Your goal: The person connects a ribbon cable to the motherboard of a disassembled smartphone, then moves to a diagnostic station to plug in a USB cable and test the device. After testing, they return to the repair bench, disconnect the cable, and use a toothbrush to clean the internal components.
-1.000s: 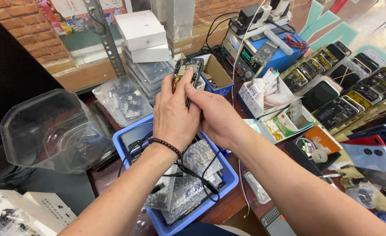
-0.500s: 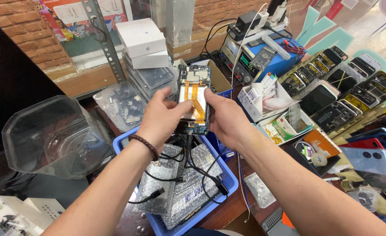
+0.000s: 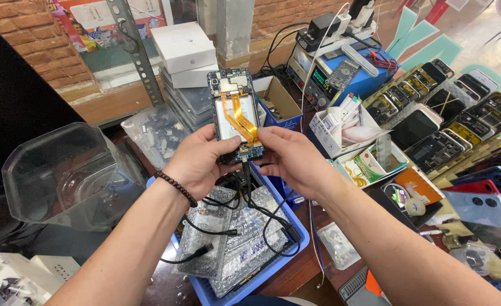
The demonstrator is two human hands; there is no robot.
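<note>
Both hands hold an opened phone [image 3: 234,110] upright above the bench, its back cover off, showing a circuit board, a white battery and orange flex cables. My left hand [image 3: 196,161] grips its lower left edge, thumb on the battery. My right hand [image 3: 290,158] grips the lower right corner. A black cable [image 3: 260,212] is plugged into the phone's bottom port and hangs down into a blue tray [image 3: 298,235] that holds bubble-wrap bags and more black cables.
A clear plastic tub [image 3: 58,175] lies at left beside a dark screen [image 3: 12,107]. White boxes [image 3: 185,51] stand behind the phone. A blue power supply [image 3: 341,73] and rows of opened phones [image 3: 443,113] fill the right side. Tape roll [image 3: 415,207] sits nearby.
Both hands have lifted the phone up from the tray area and turned its open back towards me; the cable now hangs from its bottom port.
</note>
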